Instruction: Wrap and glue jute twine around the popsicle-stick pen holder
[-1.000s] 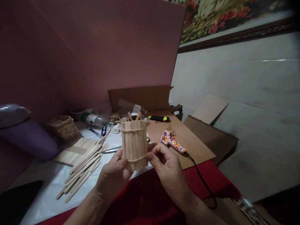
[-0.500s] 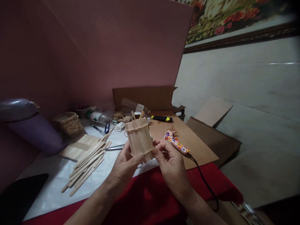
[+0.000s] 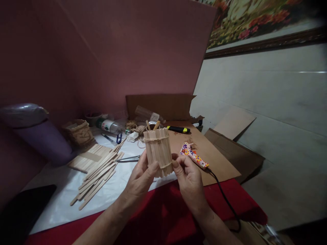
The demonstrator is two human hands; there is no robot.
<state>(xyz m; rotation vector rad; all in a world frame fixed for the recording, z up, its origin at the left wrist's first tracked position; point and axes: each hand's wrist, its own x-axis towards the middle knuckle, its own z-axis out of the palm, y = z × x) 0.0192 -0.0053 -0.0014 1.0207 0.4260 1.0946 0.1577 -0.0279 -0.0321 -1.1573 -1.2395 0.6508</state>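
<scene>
A small cup of upright wooden sticks [image 3: 158,149], with twine round its top and bottom, is held up over the table's front part. My left hand [image 3: 141,173] grips its lower left side, thumb across the front. At the lower right, my right hand [image 3: 187,173] pinches near the bottom twine; its other fingers are curled. Behind the cup's left side lie scissors [image 3: 127,159], partly hidden. Loose wooden sticks [image 3: 98,180] spread to the left, beside a banded bundle of sticks [image 3: 88,157]. A flower-patterned glue gun [image 3: 194,156] rests on cardboard at the right.
Farther back are a plastic bottle [image 3: 109,126], twine [image 3: 131,125], a black and yellow cutter [image 3: 178,129] and a decorated container [image 3: 78,133]. The cardboard sheet [image 3: 217,160] covers the right side. A black cable [image 3: 223,195] hangs over the red cloth [image 3: 158,217].
The cup has turned more upright in my hands and faces the view more squarely. The whole view has shifted slightly, and both hands still hold the cup.
</scene>
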